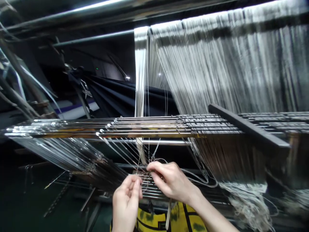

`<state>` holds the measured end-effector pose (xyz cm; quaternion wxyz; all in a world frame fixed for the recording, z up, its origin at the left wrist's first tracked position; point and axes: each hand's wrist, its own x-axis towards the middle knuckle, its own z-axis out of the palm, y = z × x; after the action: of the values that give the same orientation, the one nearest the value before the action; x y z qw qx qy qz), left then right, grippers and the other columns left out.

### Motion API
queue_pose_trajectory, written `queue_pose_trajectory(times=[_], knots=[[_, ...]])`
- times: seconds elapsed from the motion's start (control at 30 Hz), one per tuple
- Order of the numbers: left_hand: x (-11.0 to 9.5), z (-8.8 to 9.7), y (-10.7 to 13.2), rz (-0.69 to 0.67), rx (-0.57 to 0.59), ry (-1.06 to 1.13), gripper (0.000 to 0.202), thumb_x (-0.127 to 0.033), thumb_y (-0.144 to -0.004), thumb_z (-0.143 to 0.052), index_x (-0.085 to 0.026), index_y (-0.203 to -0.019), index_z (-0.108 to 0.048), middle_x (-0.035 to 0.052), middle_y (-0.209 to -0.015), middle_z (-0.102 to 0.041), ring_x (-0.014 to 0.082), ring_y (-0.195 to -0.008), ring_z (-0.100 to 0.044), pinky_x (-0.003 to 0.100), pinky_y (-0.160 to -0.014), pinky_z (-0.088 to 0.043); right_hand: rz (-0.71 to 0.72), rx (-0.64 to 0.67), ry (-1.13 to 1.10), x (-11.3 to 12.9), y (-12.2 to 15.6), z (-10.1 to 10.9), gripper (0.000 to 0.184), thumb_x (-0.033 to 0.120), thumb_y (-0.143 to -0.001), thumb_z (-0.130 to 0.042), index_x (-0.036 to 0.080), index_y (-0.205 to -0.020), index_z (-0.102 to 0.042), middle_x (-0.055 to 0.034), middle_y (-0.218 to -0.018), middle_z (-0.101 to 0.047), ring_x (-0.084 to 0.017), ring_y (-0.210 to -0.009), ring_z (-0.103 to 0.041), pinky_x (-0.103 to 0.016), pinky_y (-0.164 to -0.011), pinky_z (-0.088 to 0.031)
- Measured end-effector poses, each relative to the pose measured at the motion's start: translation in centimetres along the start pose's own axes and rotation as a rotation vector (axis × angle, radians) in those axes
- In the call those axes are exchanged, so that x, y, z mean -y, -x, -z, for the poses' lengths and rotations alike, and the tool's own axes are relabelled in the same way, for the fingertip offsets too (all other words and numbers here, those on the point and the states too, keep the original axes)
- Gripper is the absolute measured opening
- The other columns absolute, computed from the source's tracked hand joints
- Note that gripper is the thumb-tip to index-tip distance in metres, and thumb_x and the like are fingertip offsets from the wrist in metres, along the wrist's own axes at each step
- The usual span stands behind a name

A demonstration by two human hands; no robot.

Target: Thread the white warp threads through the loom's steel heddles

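Head view: among thin steel wires (151, 190) below the metal bars (145, 127) of a loom, the right hand (172, 182) pinches a fine white thread (155, 155) between thumb and fingertips. The left hand (126, 201) rises just beside it, fingertips drawn together; whether they hold thread cannot be told. Pale warp threads (217, 71) hang behind. Step in hand: close thread work at the wires, apparently calling for a steady pinch.

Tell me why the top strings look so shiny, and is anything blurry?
In the head view, bright light glares on the white warp threads and the metal bars, the wide lens makes those bars look curved, and the left hand and right hand look slightly soft.
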<state>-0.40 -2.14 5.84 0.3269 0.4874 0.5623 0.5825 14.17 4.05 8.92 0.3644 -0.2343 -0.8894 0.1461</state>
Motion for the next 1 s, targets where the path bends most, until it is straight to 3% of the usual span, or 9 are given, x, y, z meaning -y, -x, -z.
queue_pose_trajectory(times=[0.13,0.27,0.4,0.47,0.53,0.63,0.7,0.83,1.0], knots=[[0.3,0.0,0.6,0.039,0.09,0.012,0.021,-0.036,-0.08,-0.052,-0.017,-0.078,-0.061,-0.0029,-0.054,-0.054,0.0047,-0.034,-0.034,0.018,-0.036,-0.027,-0.025,0.019,-0.002,0.3,0.1,0.0,0.012,0.016,-0.084,-0.042,0.016,-0.088,-0.054,0.0026,-0.058,-0.054,-0.008,-0.043,-0.04,-0.02,-0.047,-0.031],[0.2,0.2,1.3,-0.171,-0.065,-0.157,0.019,-0.033,-0.072,-0.061,-0.019,-0.08,-0.07,0.0016,-0.059,-0.06,0.0119,-0.051,-0.051,0.022,-0.051,-0.041,-0.056,0.035,0.036,0.6,-0.3,-0.2,0.006,0.015,-0.081,-0.045,0.017,-0.085,-0.05,0.0045,-0.054,-0.05,-0.009,-0.044,-0.039,-0.021,-0.049,-0.032],[0.3,0.9,0.9,0.212,0.041,0.055,0.042,-0.041,-0.076,-0.055,-0.016,-0.109,-0.06,-0.0069,-0.038,-0.041,0.0075,-0.036,-0.031,0.018,-0.038,-0.025,0.088,-0.036,-0.088,0.2,0.7,0.0,0.018,0.011,-0.085,-0.039,0.017,-0.096,-0.051,-0.0019,-0.076,-0.06,-0.009,-0.051,-0.044,-0.02,-0.051,-0.034],[-0.1,1.0,0.9,0.33,0.144,0.11,0.041,-0.043,-0.077,-0.053,-0.012,-0.102,-0.062,-0.0098,-0.032,-0.033,0.0053,-0.033,-0.021,0.017,-0.037,-0.016,0.12,-0.052,-0.138,0.1,1.0,0.1,0.019,0.012,-0.086,-0.039,0.016,-0.098,-0.052,-0.0021,-0.076,-0.06,-0.007,-0.047,-0.042,-0.02,-0.048,-0.032],[-0.8,0.6,1.4,0.255,0.113,0.074,0.034,-0.042,-0.076,-0.055,-0.011,-0.087,-0.065,-0.0084,-0.033,-0.035,0.0056,-0.033,-0.024,0.018,-0.038,-0.019,0.092,-0.023,-0.108,0.1,0.8,0.0,0.017,0.015,-0.085,-0.041,0.015,-0.096,-0.053,0.0012,-0.063,-0.055,-0.008,-0.042,-0.037,-0.02,-0.046,-0.03],[-1.7,-0.2,2.3,-0.051,-0.051,-0.088,0.026,-0.038,-0.078,-0.053,-0.016,-0.078,-0.066,-0.0046,-0.039,-0.042,0.0095,-0.037,-0.038,0.021,-0.042,-0.029,0.005,0.058,-0.008,0.7,0.2,-0.1,0.009,0.016,-0.082,-0.043,0.016,-0.086,-0.051,0.0063,-0.05,-0.041,-0.008,-0.04,-0.031,-0.021,-0.045,-0.028],[-1.5,-0.3,2.7,-0.214,-0.057,-0.214,0.023,-0.033,-0.079,-0.051,-0.019,-0.075,-0.068,-0.0019,-0.044,-0.048,0.0115,-0.04,-0.043,0.023,-0.045,-0.034,-0.037,0.092,0.017,1.1,0.1,0.0,0.006,0.014,-0.08,-0.044,0.017,-0.083,-0.048,0.0073,-0.05,-0.038,-0.008,-0.04,-0.03,-0.022,-0.046,-0.028],[0.3,0.7,2.1,-0.123,0.184,-0.325,0.028,-0.032,-0.082,-0.045,-0.019,-0.07,-0.067,-0.0024,-0.038,-0.048,0.012,-0.036,-0.045,0.022,-0.047,-0.037,-0.056,0.073,-0.059,1.7,1.2,0.7,0.014,0.013,-0.082,-0.046,0.017,-0.095,-0.05,0.0087,-0.05,-0.035,-0.008,-0.041,-0.033,-0.022,-0.047,-0.029],[0.4,1.3,-0.4,-0.134,0.221,-0.308,0.029,-0.033,-0.085,-0.042,-0.018,-0.08,-0.066,-0.0048,-0.039,-0.045,0.0112,-0.04,-0.046,0.021,-0.052,-0.037,-0.113,-0.244,-0.291,2.8,2.1,1.9,0.024,0.012,-0.091,-0.036,0.023,-0.107,-0.05,0.001,-0.069,-0.05,-0.009,-0.053,-0.048,-0.021,-0.05,-0.038]])
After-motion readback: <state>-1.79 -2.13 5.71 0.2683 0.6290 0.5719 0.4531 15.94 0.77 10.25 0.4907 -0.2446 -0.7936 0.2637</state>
